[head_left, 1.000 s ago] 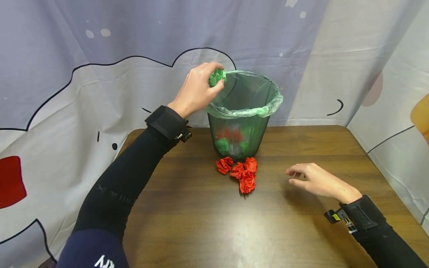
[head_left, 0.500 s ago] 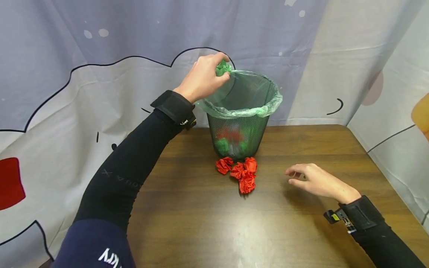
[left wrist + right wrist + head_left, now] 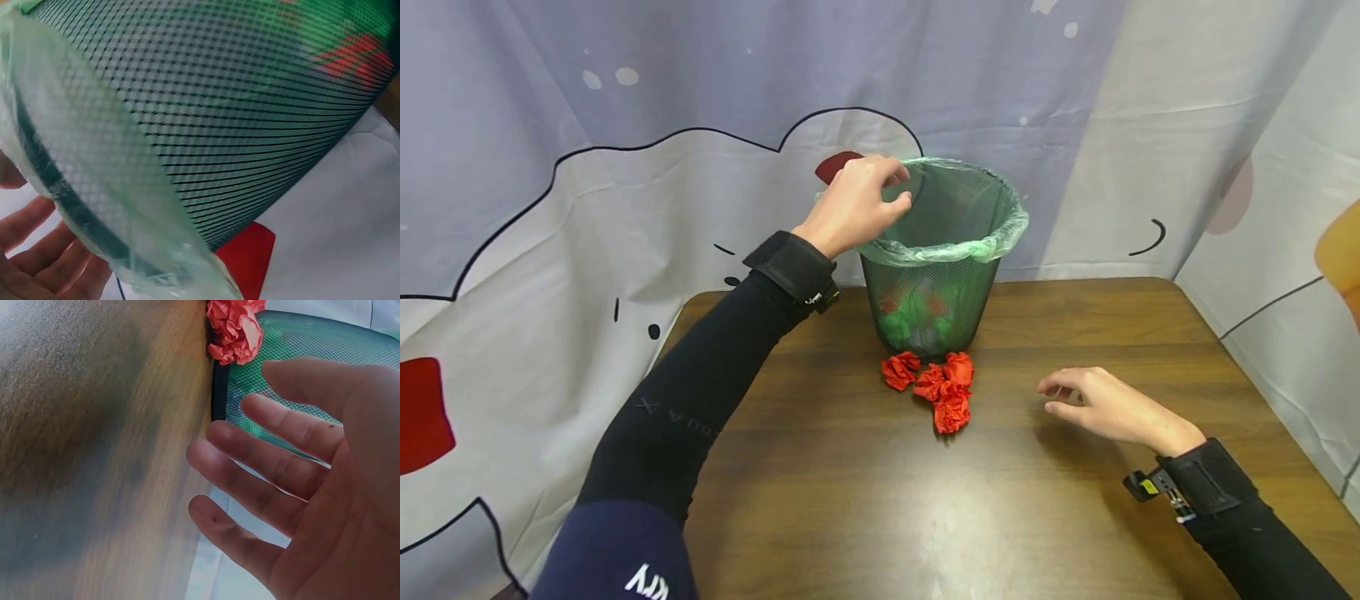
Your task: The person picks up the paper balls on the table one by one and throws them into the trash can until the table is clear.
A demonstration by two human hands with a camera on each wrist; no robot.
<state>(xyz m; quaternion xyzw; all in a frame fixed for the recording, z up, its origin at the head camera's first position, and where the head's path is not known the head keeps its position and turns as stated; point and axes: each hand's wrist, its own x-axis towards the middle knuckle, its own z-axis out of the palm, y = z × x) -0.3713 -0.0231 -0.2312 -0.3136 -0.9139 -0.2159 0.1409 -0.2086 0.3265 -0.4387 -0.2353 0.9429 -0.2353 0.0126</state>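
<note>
A black mesh wastebasket (image 3: 880, 283) lined with a thin green plastic bag (image 3: 951, 252) stands at the back of the table. Over its left rim is my left hand (image 3: 859, 200), thumb and fingers apart, with nothing between them. The left wrist view shows those fingers (image 3: 62, 262) right by the bag's edge. Green and red crumpled paper (image 3: 917, 312) shows through the mesh. Several red crumpled paper balls (image 3: 951, 408) lie against the basket's front foot. To their right, my right hand (image 3: 1108, 404) hovers low above the wood, fingers loosely bent and holding nothing.
The brown wooden table (image 3: 820, 483) reaches back to a patterned curtain (image 3: 700, 200) close behind the basket. Another curtain panel (image 3: 1292, 333) runs along the table's right side.
My left hand moved right and up to the rim, then let go of the green paper ball and lowered a little. More green now shows inside the basket. My right hand stayed still.
</note>
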